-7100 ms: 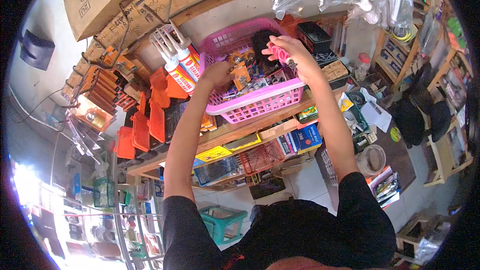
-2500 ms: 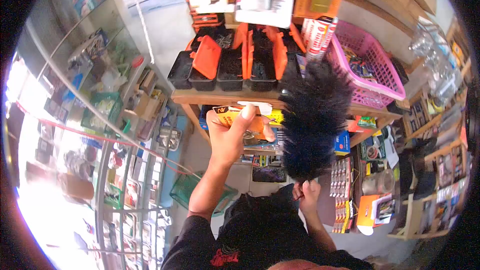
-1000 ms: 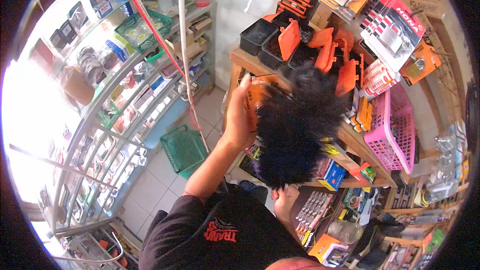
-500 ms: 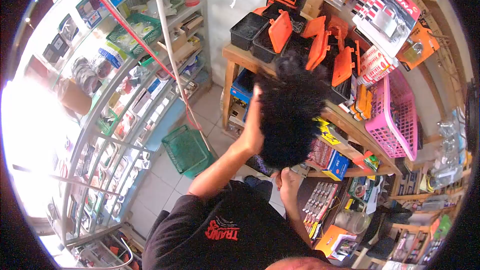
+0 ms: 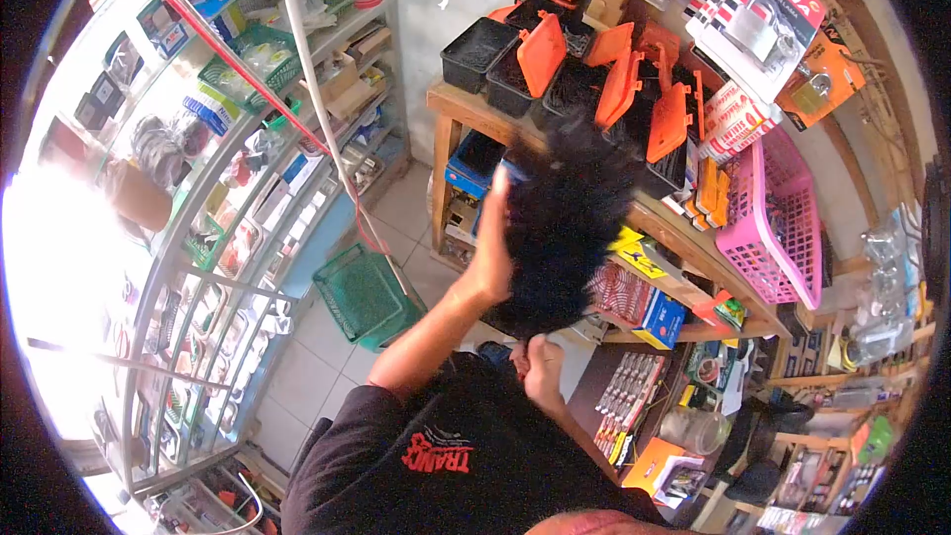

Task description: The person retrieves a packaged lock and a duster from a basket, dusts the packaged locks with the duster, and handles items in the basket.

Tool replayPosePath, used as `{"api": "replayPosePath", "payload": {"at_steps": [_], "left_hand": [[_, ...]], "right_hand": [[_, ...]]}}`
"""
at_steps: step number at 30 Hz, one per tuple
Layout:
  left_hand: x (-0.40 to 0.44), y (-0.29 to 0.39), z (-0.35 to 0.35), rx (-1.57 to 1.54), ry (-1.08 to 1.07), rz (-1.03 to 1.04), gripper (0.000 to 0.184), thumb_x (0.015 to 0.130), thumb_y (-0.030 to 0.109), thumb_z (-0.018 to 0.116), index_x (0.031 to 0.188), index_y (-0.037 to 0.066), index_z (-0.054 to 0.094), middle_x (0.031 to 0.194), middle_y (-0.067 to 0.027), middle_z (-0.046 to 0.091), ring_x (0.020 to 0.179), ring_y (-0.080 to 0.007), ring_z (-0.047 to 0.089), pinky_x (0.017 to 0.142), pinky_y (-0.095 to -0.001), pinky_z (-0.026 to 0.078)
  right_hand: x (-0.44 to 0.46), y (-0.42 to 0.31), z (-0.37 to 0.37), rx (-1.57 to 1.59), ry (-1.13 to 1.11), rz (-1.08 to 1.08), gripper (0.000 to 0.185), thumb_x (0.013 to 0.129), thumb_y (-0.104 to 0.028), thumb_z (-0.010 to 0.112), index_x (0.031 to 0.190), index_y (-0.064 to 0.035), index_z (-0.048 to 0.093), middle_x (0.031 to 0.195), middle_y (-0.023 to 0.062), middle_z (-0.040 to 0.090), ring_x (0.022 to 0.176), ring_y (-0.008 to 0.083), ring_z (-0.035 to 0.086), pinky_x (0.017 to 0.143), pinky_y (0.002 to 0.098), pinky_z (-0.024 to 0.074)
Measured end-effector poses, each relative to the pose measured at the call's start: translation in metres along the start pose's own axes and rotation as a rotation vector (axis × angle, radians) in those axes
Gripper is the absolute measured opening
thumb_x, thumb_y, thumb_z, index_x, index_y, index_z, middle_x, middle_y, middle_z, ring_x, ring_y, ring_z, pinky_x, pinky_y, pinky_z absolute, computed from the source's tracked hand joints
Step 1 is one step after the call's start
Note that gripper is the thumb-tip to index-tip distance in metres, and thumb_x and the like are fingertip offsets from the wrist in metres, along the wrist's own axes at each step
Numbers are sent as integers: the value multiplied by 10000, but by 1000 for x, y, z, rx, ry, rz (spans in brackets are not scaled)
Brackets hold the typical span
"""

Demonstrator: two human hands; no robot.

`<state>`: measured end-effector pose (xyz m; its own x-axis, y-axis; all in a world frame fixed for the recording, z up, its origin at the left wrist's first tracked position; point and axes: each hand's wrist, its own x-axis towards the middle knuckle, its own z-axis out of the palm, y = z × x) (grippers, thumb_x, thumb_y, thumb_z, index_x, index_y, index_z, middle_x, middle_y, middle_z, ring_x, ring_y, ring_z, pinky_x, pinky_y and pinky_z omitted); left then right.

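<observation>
A bushy black feather duster (image 5: 560,238) stands in the middle of the view, its fluffy end up against the front of the wooden shelf. Low down at its base, my right hand (image 5: 540,369) is closed around the duster's lower end. My left hand (image 5: 492,253) lies along the left side of the dark feathers, its visible digit stretched upward. The rest of that hand's fingers are partly hidden by the feathers. Black bins (image 5: 480,54) with orange lids (image 5: 622,89) sit on the shelf top just beyond the duster.
A pink basket (image 5: 771,238) and hanging padlock packs (image 5: 758,25) are on the right. Glass display shelves (image 5: 213,267) line the left. A green basket (image 5: 365,295) sits on the tiled floor, with a white pole (image 5: 315,89) slanting above it.
The duster and my right hand have shifted a little to the left. My left hand stays beside the feathers. The whole view has moved slightly.
</observation>
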<state>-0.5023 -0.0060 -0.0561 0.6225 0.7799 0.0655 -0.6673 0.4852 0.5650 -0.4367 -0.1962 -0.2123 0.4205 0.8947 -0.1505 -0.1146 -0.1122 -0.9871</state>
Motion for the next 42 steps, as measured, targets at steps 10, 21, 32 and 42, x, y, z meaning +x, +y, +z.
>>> {"api": "replayPosePath", "payload": {"at_steps": [10,21,32,42], "left_hand": [[-2,11,-21,108,207,169,583,953,542,396,1198,33,540,1144,-194,609,1073,-353,586,987,-546,419],[-5,32,-47,-242,38,133,814,891,731,324,1204,18,560,1171,-186,616,1093,-361,593,1008,-495,433],[-12,2,-60,-260,-41,23,849,919,704,225,1201,-48,499,1017,-266,635,939,-401,645,831,-451,533],[-13,-21,-72,274,-13,146,897,847,797,295,1251,29,522,1077,-284,619,991,-426,614,897,-528,495]], "right_hand": [[1,14,-2,-35,-62,55,604,1026,-417,426,559,-40,496,527,16,478,486,107,437,478,297,357],[2,33,2,-120,-259,47,584,1022,-440,427,624,-37,570,515,-6,458,459,80,395,451,270,299],[12,50,-13,-101,-203,56,612,991,-482,484,581,-32,541,529,-9,448,475,91,391,467,269,286],[7,31,-37,-140,-177,58,608,987,-479,493,598,-15,554,527,-13,448,473,72,376,450,268,248]]}}
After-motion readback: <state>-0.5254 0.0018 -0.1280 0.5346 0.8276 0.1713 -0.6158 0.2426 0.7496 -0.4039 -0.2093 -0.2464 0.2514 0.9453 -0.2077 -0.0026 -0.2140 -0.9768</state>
